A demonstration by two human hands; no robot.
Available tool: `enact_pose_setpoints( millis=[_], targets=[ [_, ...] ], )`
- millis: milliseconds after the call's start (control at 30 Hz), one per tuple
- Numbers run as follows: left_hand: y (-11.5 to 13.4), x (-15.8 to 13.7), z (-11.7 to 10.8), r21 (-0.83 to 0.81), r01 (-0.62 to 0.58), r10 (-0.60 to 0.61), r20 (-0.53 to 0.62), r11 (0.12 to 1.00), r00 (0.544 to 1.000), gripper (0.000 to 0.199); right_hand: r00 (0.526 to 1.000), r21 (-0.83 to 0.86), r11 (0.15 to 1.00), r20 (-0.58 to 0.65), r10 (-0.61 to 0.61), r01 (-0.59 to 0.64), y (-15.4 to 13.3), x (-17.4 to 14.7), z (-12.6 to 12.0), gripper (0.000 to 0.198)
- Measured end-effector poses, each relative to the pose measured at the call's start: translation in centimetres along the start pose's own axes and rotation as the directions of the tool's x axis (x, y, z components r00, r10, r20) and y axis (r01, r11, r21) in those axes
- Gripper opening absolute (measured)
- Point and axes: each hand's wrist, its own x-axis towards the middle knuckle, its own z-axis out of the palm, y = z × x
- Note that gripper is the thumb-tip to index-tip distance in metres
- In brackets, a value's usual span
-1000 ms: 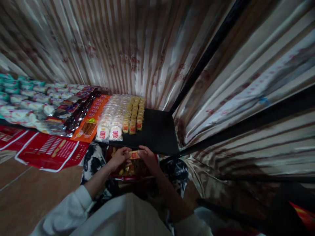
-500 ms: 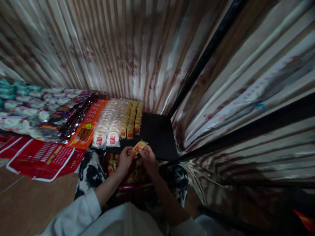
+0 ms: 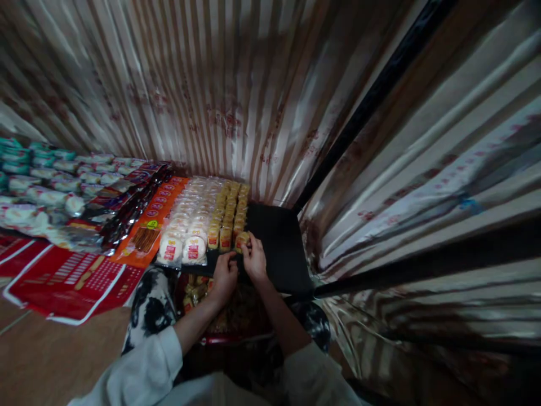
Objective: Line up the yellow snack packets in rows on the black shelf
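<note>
My right hand [image 3: 256, 260] pinches a small yellow wrapped snack packet [image 3: 242, 241] with a red label, at the front end of the right-hand row of yellow packets [image 3: 228, 217]. Just to the left and lower, my left hand [image 3: 225, 277] is closed with its fingers curled; nothing shows in it. Below my hands, on my lap, a red-edged container [image 3: 211, 340] holds many more yellow packets [image 3: 195, 290], partly hidden by my forearms. White round packets [image 3: 194, 248] stand in rows left of the yellow ones.
A black tabletop [image 3: 279, 242] extends to the right of the rows. Farther left lie an orange snack bag [image 3: 154, 217], dark shiny packets [image 3: 127, 206] and white wrapped items [image 3: 51, 194]. A red bag [image 3: 76, 276] hangs over the front edge. Striped curtains [image 3: 203, 84] and dark poles [image 3: 359, 124] surround the table.
My right hand has moved forward with the yellow packet, from above the container to the front of the right-hand row. My left hand has let go of the packet.
</note>
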Motion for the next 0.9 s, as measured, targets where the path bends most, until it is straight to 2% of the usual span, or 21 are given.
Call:
enact_pose_setpoints(
  millis=[200, 300, 500, 733, 900],
  targets=[
    [0.8, 1.2, 0.3, 0.001, -0.025, 0.025, 0.02, 1.0, 1.0, 0.039, 0.998, 0.06, 0.998, 0.045, -0.033, 0.03, 0.5, 0.5, 1.4, 0.054],
    [0.9, 1.4, 0.3, -0.019, -0.022, 0.023, 0.049, 1.0, 0.999, 0.043, 0.999, 0.091, 0.996, 0.048, -0.003, -0.001, 1.1, 0.1, 2.0, 0.055],
    [1.1, 1.6, 0.3, 0.04, -0.038, 0.036, 0.066, 0.998, 0.997, 0.046, 1.0, 0.021, 1.0, -0.002, 0.016, -0.016, 2.0, -0.3, 2.9, 0.05],
    [0.9, 2.0, 0.6, 0.091, -0.012, 0.007, 0.056, 0.996, 0.998, 0.049, 1.0, -0.043, 0.999, 0.011, 0.002, -0.001, 1.9, -0.3, 3.2, 0.047],
    [1.0, 1.2, -0.1, 0.102, -0.057, 0.052, 0.056, 0.993, 0.997, 0.041, 0.999, 0.105, 0.994, -0.046, 0.0, 0.005, 0.7, -0.8, 2.5, 0.05]
  ],
)
